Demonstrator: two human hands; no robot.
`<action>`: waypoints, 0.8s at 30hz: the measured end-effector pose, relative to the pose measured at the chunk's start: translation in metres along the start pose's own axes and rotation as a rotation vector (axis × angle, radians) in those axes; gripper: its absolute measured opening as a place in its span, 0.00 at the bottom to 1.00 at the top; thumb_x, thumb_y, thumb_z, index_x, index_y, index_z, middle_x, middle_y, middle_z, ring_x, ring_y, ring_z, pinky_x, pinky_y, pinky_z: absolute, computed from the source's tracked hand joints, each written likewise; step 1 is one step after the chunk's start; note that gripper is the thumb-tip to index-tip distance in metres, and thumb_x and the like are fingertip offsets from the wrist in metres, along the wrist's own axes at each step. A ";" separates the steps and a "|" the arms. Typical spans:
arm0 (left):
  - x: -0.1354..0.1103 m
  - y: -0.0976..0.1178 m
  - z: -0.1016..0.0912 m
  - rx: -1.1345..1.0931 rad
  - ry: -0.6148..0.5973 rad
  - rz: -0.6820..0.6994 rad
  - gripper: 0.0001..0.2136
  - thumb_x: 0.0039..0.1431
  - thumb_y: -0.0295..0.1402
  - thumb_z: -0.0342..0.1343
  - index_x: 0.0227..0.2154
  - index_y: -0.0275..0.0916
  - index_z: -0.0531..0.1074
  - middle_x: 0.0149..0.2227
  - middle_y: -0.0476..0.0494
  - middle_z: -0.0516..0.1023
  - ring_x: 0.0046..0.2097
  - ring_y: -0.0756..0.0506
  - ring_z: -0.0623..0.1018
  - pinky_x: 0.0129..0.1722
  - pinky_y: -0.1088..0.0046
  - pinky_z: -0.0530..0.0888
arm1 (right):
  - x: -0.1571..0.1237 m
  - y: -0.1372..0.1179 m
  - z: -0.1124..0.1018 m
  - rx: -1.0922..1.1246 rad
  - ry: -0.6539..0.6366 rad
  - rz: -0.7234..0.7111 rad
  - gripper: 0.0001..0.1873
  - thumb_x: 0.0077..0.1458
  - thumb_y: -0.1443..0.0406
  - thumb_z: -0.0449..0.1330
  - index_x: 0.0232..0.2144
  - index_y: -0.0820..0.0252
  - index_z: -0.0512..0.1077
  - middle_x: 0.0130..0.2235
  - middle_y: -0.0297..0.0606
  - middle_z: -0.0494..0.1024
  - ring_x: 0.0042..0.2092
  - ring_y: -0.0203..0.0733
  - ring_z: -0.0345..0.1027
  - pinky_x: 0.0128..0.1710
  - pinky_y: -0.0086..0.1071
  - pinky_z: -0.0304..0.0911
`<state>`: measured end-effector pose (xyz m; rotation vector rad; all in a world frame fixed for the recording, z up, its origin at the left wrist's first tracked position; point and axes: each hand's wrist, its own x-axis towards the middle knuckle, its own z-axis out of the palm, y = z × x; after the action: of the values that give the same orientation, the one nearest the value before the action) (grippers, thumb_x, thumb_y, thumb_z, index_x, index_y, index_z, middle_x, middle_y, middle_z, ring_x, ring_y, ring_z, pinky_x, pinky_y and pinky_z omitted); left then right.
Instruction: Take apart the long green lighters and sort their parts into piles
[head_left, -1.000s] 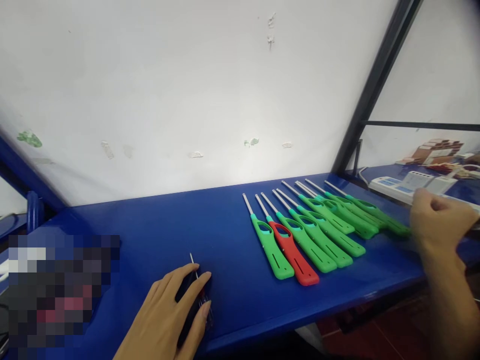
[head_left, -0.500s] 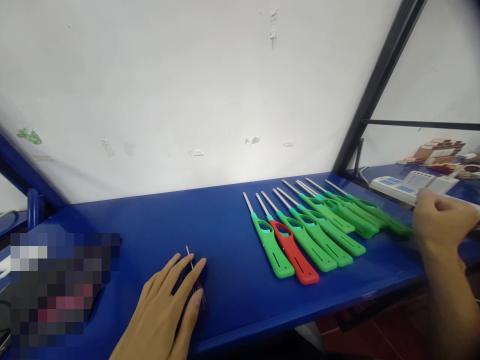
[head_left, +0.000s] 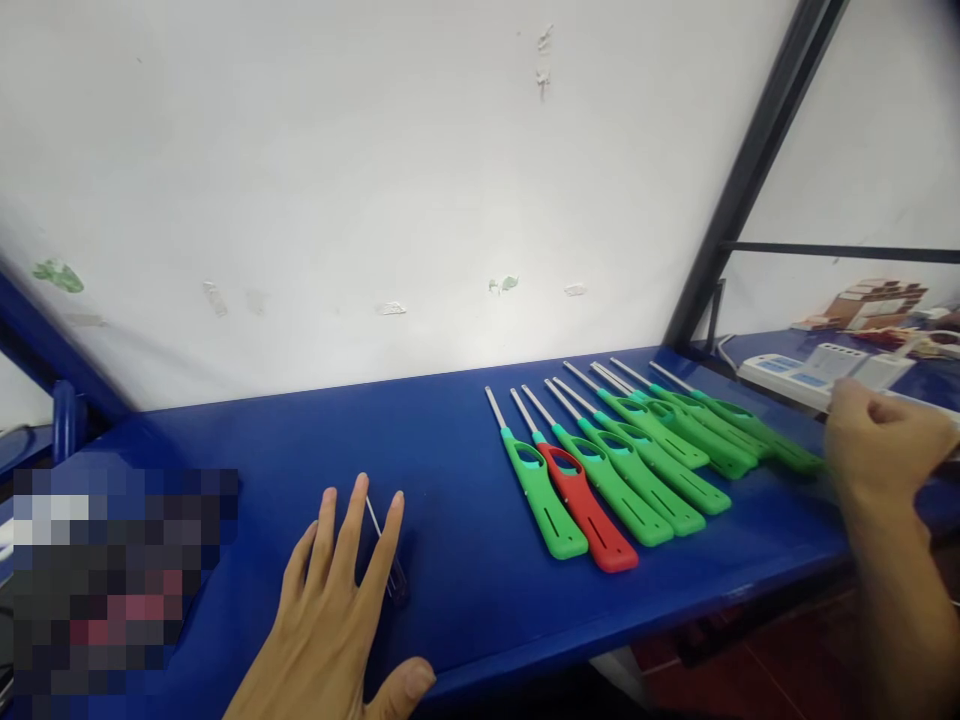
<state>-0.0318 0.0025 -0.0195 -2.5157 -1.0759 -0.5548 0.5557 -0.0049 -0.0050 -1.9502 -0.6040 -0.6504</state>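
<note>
My left hand (head_left: 337,600) lies palm down on the blue table with its fingers spread apart. Under and beside its index finger is a thin screwdriver (head_left: 397,580) with a metal shaft and a clear, dark-looking handle; part of it is covered by the finger. At the far right my right hand (head_left: 889,440) is raised and curled closed, slightly blurred, and whatever its fingers may hold is hidden. Between the hands several green long-nosed gas lighters (head_left: 551,505) lie in a slanting row, with one red gas lighter (head_left: 592,515) second from the left.
The blue table (head_left: 480,640) meets a white wall (head_left: 420,180) at the back. A pixelated dark patch covers the left end. A dark metal post (head_left: 750,170) rises at the right; beyond it stand a white power strip (head_left: 780,370) and a stack of small boxes (head_left: 877,300).
My left hand's fingers have spread and its thumb has moved away from the screwdriver, down and to the right. My right hand stays nearly in place, still closed.
</note>
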 end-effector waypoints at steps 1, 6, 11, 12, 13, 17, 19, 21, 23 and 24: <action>-0.001 0.000 0.001 0.006 0.002 -0.002 0.43 0.77 0.60 0.39 0.81 0.36 0.41 0.80 0.20 0.47 0.78 0.16 0.52 0.59 0.27 0.74 | -0.001 -0.002 -0.001 0.011 0.005 0.000 0.31 0.69 0.60 0.65 0.17 0.55 0.56 0.19 0.21 0.47 0.20 0.31 0.45 0.21 0.29 0.46; -0.003 -0.003 0.006 0.013 0.012 -0.006 0.44 0.75 0.61 0.42 0.81 0.35 0.41 0.80 0.19 0.47 0.78 0.14 0.52 0.58 0.27 0.75 | -0.006 -0.007 -0.004 0.080 0.044 0.006 0.27 0.60 0.65 0.62 0.14 0.51 0.53 0.16 0.23 0.45 0.20 0.35 0.46 0.25 0.37 0.47; -0.002 -0.003 0.008 0.019 -0.006 -0.009 0.42 0.71 0.59 0.54 0.80 0.48 0.50 0.81 0.28 0.50 0.74 0.13 0.64 0.54 0.31 0.80 | -0.003 -0.008 -0.005 0.105 0.045 0.005 0.24 0.55 0.61 0.59 0.14 0.50 0.52 0.15 0.27 0.45 0.20 0.40 0.47 0.25 0.41 0.48; -0.003 -0.003 0.009 0.019 -0.001 -0.014 0.40 0.71 0.58 0.56 0.80 0.51 0.53 0.80 0.30 0.53 0.73 0.15 0.67 0.54 0.32 0.81 | -0.003 -0.009 -0.005 0.103 0.038 0.006 0.24 0.54 0.61 0.59 0.14 0.50 0.51 0.15 0.27 0.44 0.20 0.41 0.46 0.25 0.42 0.48; -0.003 -0.003 0.010 0.017 0.003 -0.016 0.38 0.71 0.56 0.56 0.78 0.53 0.56 0.79 0.32 0.58 0.72 0.17 0.70 0.54 0.34 0.82 | -0.002 -0.010 -0.006 0.101 0.029 0.004 0.24 0.53 0.61 0.58 0.13 0.50 0.50 0.14 0.28 0.45 0.20 0.41 0.46 0.25 0.43 0.47; -0.005 -0.006 0.014 -0.002 0.037 -0.004 0.27 0.77 0.46 0.51 0.75 0.53 0.63 0.72 0.38 0.73 0.68 0.29 0.77 0.57 0.43 0.84 | -0.006 -0.022 -0.012 0.092 0.006 -0.055 0.23 0.54 0.62 0.57 0.14 0.50 0.50 0.16 0.29 0.46 0.20 0.40 0.47 0.26 0.43 0.48; -0.004 -0.008 0.015 -0.004 0.058 0.009 0.25 0.78 0.43 0.49 0.75 0.52 0.64 0.70 0.38 0.75 0.67 0.31 0.78 0.57 0.45 0.84 | -0.010 -0.034 -0.017 0.085 0.011 -0.107 0.22 0.57 0.62 0.55 0.15 0.49 0.50 0.18 0.29 0.46 0.21 0.39 0.48 0.28 0.42 0.48; -0.003 -0.010 0.016 -0.003 0.075 0.020 0.25 0.79 0.42 0.49 0.75 0.52 0.64 0.70 0.38 0.76 0.67 0.32 0.79 0.58 0.47 0.84 | -0.014 -0.050 -0.024 0.084 0.000 -0.158 0.21 0.59 0.61 0.54 0.17 0.49 0.51 0.20 0.29 0.45 0.22 0.38 0.48 0.29 0.41 0.46; -0.003 -0.011 0.019 -0.004 0.081 0.024 0.26 0.79 0.42 0.48 0.75 0.52 0.62 0.69 0.38 0.76 0.67 0.32 0.79 0.58 0.48 0.84 | -0.019 -0.071 -0.034 0.090 -0.054 -0.211 0.21 0.61 0.59 0.54 0.18 0.50 0.53 0.19 0.29 0.47 0.23 0.38 0.49 0.29 0.39 0.47; -0.004 -0.012 0.022 -0.004 0.093 0.028 0.26 0.78 0.42 0.48 0.76 0.53 0.61 0.69 0.39 0.76 0.66 0.33 0.79 0.58 0.49 0.84 | -0.023 -0.082 -0.040 0.092 -0.109 -0.245 0.22 0.62 0.56 0.54 0.18 0.51 0.55 0.19 0.31 0.51 0.24 0.39 0.53 0.30 0.38 0.49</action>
<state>-0.0383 0.0178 -0.0381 -2.4780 -1.0047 -0.6600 0.4779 -0.0091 0.0477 -1.8500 -0.9355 -0.6574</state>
